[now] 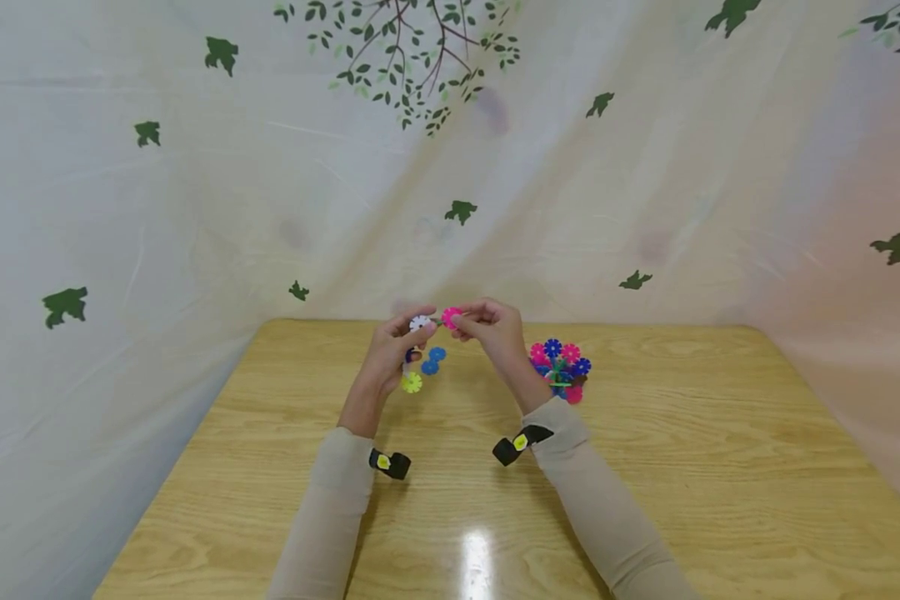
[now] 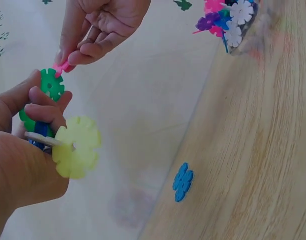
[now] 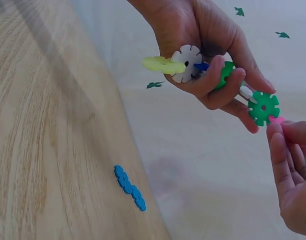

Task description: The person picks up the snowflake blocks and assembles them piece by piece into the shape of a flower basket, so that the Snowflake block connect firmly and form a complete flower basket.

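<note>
My left hand (image 1: 387, 358) holds a chain of slotted plastic flower discs near the back of the table. In the right wrist view the chain runs from a yellow disc (image 3: 162, 65) through a white disc (image 3: 186, 62), a blue piece and a green disc to a white one and another green disc (image 3: 263, 108) at its end. My right hand (image 1: 501, 329) pinches a pink disc (image 1: 452, 317) between thumb and fingers, its edge against that end green disc. Fingers hide how deep the slots meet.
Two blue discs (image 1: 433, 360) lie on the wooden table (image 1: 420, 517) below the hands. Beside the right wrist stands a cluster of joined pink, blue and green discs (image 1: 572, 353). A pale cloth with printed leaves (image 1: 540, 167) hangs behind the table.
</note>
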Motion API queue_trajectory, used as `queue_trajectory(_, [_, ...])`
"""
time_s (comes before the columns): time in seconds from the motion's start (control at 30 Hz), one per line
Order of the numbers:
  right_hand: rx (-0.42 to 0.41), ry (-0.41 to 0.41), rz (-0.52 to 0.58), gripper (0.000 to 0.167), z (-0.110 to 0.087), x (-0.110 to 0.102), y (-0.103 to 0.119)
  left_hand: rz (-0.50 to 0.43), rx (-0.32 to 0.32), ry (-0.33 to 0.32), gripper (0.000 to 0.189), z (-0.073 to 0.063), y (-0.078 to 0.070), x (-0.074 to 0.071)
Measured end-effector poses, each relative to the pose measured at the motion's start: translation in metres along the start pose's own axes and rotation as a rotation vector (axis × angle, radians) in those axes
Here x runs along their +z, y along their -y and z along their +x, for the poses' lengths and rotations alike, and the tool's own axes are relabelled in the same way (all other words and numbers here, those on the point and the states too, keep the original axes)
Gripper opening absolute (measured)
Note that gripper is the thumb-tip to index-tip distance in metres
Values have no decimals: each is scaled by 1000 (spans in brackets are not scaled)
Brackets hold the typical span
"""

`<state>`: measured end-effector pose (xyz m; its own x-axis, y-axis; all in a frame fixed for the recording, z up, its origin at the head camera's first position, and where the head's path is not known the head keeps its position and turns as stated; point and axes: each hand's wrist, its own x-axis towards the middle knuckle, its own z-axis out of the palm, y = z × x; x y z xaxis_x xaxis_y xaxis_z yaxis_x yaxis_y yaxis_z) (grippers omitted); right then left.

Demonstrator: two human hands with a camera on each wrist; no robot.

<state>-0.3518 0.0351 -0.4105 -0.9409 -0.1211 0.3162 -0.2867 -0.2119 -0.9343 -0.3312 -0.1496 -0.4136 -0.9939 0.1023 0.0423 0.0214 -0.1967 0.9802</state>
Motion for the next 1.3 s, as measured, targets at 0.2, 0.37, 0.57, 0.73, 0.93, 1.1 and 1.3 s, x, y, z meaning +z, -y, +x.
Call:
queue_trajectory(0.2, [-7,15,-7,23,-1,1,2,-18,-10,23,40,-1,-2,1])
queue_trajectory(0.37, [33,44,1,24,1,-2,0,-27,-58,64,41,0,-3,-2])
queue_trajectory(0.57, [99,81,-24,24,2,-3,-2,70,-82,101,35,0,-2,-6])
queue_trajectory(0.73, [119,131,-71,27,2,-4,-1,144,-83,100,36,0,-4,-11])
queue_trajectory(0.93, [213,191,-227,34,7,-3,-13,112,-93,0,29,0,-8,-17])
queue_trajectory(1.1, [280,371,-454,30,12,-1,-34,48,-115,-24,22,-1,-12,-20])
queue_trajectory(1.3, [300,494,-578,28,16,2,-54,-14,-135,-4,19,-1,-13,-21])
